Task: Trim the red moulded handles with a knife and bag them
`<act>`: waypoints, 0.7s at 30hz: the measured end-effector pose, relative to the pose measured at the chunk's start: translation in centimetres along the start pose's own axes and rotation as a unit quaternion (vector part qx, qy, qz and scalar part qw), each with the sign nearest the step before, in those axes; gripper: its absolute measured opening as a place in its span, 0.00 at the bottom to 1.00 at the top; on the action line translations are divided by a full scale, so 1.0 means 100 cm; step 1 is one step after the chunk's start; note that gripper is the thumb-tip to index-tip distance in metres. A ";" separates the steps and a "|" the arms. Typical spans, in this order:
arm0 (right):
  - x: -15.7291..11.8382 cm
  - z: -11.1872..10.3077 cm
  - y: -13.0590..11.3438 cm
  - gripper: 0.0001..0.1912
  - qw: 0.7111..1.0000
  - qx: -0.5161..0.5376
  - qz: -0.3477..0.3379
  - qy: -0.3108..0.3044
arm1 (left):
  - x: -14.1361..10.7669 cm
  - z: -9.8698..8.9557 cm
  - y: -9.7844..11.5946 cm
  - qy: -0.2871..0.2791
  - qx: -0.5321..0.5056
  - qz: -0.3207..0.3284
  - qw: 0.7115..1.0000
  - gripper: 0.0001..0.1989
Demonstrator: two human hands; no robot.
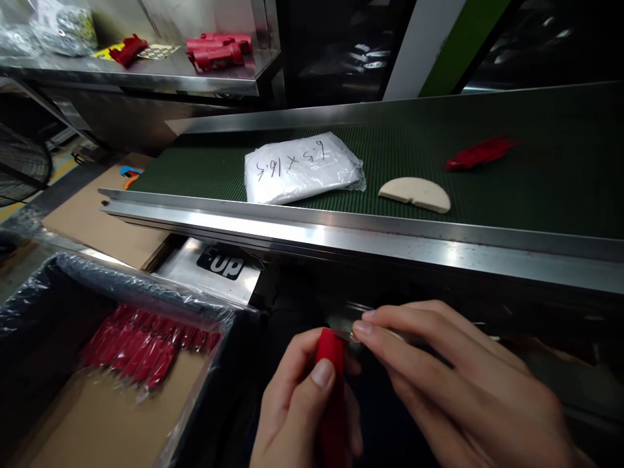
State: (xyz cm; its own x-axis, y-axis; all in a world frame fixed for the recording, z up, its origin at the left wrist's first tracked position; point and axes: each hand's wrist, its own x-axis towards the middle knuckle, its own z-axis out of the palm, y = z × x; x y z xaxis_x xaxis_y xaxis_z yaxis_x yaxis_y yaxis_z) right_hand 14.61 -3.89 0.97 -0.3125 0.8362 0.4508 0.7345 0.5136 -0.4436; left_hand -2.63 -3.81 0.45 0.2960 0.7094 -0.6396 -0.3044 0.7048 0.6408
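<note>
My left hand (295,400) is closed round a narrow red plastic part (332,348), held upright low in the middle of the view with the thumb along its side. My right hand (453,377) comes in from the right, thumb and fingers pinched together close to the top end of that part. A small, thin, shiny edge shows at its fingertips, but I cannot make out what it is. Behind both hands, on the green conveyor belt (209,169), lie a cream half-round pad (416,194) with a small notch and another red part (480,155), slightly blurred.
A white plastic-wrapped packet (302,168) with handwriting lies on the belt. The belt's metal side rail (341,237) runs across in front. Lower left, a dark bin (29,305) lined with clear film holds several bagged red parts (136,341). More red parts (219,52) rest on a steel shelf.
</note>
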 end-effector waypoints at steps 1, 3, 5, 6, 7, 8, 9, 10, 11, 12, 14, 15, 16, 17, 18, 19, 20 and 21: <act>0.000 0.000 0.000 0.18 1.000 0.001 -0.002 0.003 | 0.000 0.000 0.000 0.001 0.004 -0.001 1.000 0.22; -0.001 -0.001 -0.001 0.18 1.000 0.005 0.000 0.002 | 0.000 0.000 0.002 0.006 0.008 -0.007 1.000 0.22; -0.001 -0.001 -0.002 0.18 1.000 0.005 0.001 -0.005 | 0.000 0.000 0.003 0.015 0.011 -0.006 1.000 0.20; -0.002 0.000 -0.002 0.18 1.000 0.005 0.001 -0.010 | 0.001 0.000 0.004 0.019 0.013 -0.001 1.000 0.20; -0.002 0.001 -0.003 0.18 1.000 0.005 -0.001 -0.013 | 0.001 0.000 0.004 0.020 0.016 0.006 1.000 0.19; -0.003 0.003 -0.004 0.18 1.000 0.006 -0.004 -0.012 | 0.002 0.000 0.004 0.019 0.018 0.013 1.000 0.18; -0.004 0.004 -0.005 0.17 1.000 0.006 -0.008 -0.011 | 0.004 0.000 0.004 0.017 0.014 0.022 1.000 0.18; -0.006 0.006 -0.006 0.17 1.000 0.006 -0.011 -0.006 | 0.005 0.000 0.004 0.014 0.008 0.031 0.999 0.17; -0.008 0.007 -0.008 0.16 1.000 0.007 -0.010 -0.006 | 0.006 0.000 0.004 0.012 0.001 0.041 0.999 0.17; -0.011 0.008 -0.010 0.16 1.000 0.007 -0.008 -0.007 | 0.007 0.000 0.004 0.013 -0.003 0.051 0.999 0.17; -0.016 0.008 -0.014 0.16 1.000 0.009 0.001 -0.018 | 0.009 0.000 0.007 0.026 0.003 0.074 0.997 0.15; -0.018 0.008 -0.015 0.16 1.000 0.010 0.004 -0.025 | 0.009 0.001 0.008 0.034 0.013 0.086 0.996 0.14; -0.020 0.008 -0.017 0.16 1.000 0.010 0.002 -0.030 | 0.010 0.001 0.010 0.040 0.025 0.096 0.994 0.13; -0.022 0.007 -0.018 0.16 0.999 0.009 -0.004 -0.033 | 0.010 0.001 0.012 0.043 0.036 0.107 0.993 0.13; -0.023 0.007 -0.019 0.15 1.000 0.006 -0.012 -0.029 | 0.010 0.001 0.014 0.043 0.046 0.117 0.991 0.12; -0.024 0.007 -0.019 0.15 1.000 0.002 -0.019 -0.025 | 0.011 0.001 0.016 0.040 0.054 0.122 0.990 0.12; -0.025 0.008 -0.019 0.14 0.999 -0.003 -0.028 -0.022 | 0.011 0.001 0.016 0.035 0.059 0.125 0.990 0.12; -0.025 0.008 -0.019 0.14 0.999 -0.008 -0.035 -0.020 | 0.012 0.000 0.017 0.029 0.061 0.128 0.990 0.13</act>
State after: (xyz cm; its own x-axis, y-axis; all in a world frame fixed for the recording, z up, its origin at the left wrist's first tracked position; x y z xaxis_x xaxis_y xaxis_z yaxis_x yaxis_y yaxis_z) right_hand 13.49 -6.86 0.05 -0.3881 0.8052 0.4484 0.7190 0.5689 -0.3991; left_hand -2.74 -1.79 0.78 0.1706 0.8656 -0.4707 -0.2502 0.5001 0.8290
